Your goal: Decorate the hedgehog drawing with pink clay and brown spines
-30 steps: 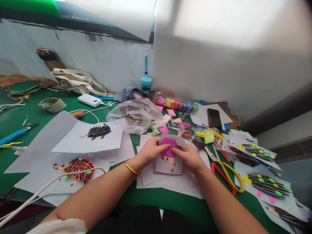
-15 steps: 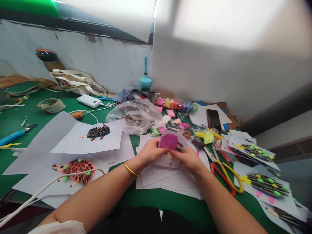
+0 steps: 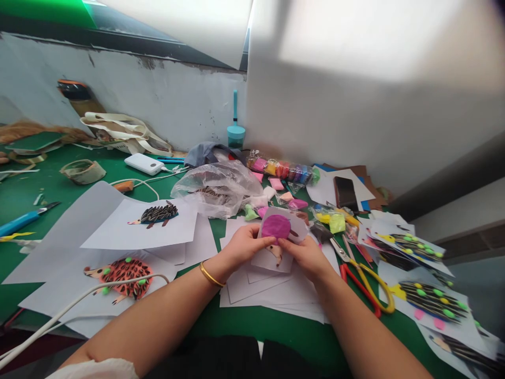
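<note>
Both hands grip a small white paper card [image 3: 260, 263] above a stack of white sheets [image 3: 252, 292]. Flattened purple clay [image 3: 276, 225], roughly round, lies on its upper part. A beige hedgehog head [image 3: 274, 252] with a dark snout sits below the clay, and a brown strip shows at its right. My left hand [image 3: 248, 244] holds the card's left side, its thumb at the clay's lower edge. From the right, my right hand [image 3: 310, 255] grips the other side, thumb tip close to the left one. Fingers behind the card are hidden.
Scissors [image 3: 366, 281] and packets of coloured clay [image 3: 337, 223] lie to the right. Hedgehog pictures [image 3: 122, 276] rest at both sides. A plastic bag of seeds [image 3: 221, 189] is behind the hands. A white cable [image 3: 79, 302] crosses the left, near a blue cutter [image 3: 23, 223].
The card has shifted slightly right and tilted a little, so the clay sits nearer its middle. My thumbs have moved slightly along the clay's lower edge. The table items look unchanged.
</note>
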Tool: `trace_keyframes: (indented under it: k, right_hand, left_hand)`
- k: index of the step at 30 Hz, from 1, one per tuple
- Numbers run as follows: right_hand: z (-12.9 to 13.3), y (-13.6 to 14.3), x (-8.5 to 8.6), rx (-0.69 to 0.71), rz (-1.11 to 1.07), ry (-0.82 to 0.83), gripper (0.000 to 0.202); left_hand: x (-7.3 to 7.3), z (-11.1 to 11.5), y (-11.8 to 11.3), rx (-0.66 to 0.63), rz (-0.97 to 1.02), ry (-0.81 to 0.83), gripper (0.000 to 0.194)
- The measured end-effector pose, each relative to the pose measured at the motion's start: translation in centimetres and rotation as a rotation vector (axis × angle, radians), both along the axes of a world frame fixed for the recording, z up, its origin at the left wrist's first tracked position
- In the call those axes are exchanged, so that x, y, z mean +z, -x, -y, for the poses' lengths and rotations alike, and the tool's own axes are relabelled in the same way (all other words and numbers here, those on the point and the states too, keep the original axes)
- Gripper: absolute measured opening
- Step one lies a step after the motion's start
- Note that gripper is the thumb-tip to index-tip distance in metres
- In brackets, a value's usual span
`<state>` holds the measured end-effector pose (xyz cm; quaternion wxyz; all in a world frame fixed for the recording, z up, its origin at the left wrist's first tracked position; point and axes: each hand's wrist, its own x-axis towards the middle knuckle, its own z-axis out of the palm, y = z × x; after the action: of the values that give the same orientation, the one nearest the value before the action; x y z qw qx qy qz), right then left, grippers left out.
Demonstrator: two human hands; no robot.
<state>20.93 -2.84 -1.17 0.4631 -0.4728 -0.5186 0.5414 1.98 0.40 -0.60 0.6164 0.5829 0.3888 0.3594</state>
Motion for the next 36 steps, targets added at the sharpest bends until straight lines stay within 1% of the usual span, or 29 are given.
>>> trace_keyframes:
  k: [3, 6, 11, 13, 16, 20, 23, 25, 29, 33, 36]
  right_hand:
    - [0.0, -0.1, -0.1, 0.026, -0.004, 0.024, 0.036]
    - [0.1, -0.1, 0.0, 0.058, 0.020, 0.045, 0.034]
    - [0.1, -0.1, -0.4, 0.004, -0.044, 0.043, 0.036]
    - [0.1, 0.0, -0.4, 0.021, -0.053, 0.043, 0.036]
    - [0.2, 0.1, 0.1, 0.050, -0.036, 0.030, 0.033]
    - [0.3, 0.3, 0.5, 0.070, -0.025, 0.044, 0.031]
    - [0.3, 0.3, 0.3, 0.041, -0.029, 0.060, 0.034]
    - [0.3, 0.3, 0.1, 0.038, -0.035, 0.039, 0.034]
    - [0.3, 0.2, -0.1, 0.080, -0.026, 0.037, 0.035]
    - [0.2, 0.0, -0.6, 0.029, -0.007, 0.101, 0.037]
    - [0.2, 0.0, -0.7, -0.002, 0.005, 0.083, 0.037]
  left_hand:
    - [-0.1, -0.1, 0.0, 0.044, -0.012, -0.022, 0.033]
    - [-0.2, -0.1, 0.0, 0.054, -0.031, -0.014, 0.032]
    - [-0.4, -0.1, 0.0, 0.044, -0.033, -0.039, 0.035]
    - [-0.5, -0.1, 0.0, 0.052, -0.021, -0.064, 0.035]
    - [-0.5, -0.1, 0.0, 0.087, -0.036, -0.080, 0.031]
    - [-0.3, -0.1, -0.1, 0.092, -0.045, -0.066, 0.031]
    - [0.1, 0.2, -0.2, 0.080, 0.007, -0.055, 0.034]
    - [0.3, 0.3, -0.3, 0.070, 0.040, -0.039, 0.036]
    - [0.4, 0.3, -0.2, 0.079, 0.021, -0.018, 0.035]
    - [0.2, 0.3, -0.2, 0.071, 0.029, -0.010, 0.031]
    - [0.2, 0.5, -0.3, 0.038, 0.055, 0.041, 0.032]
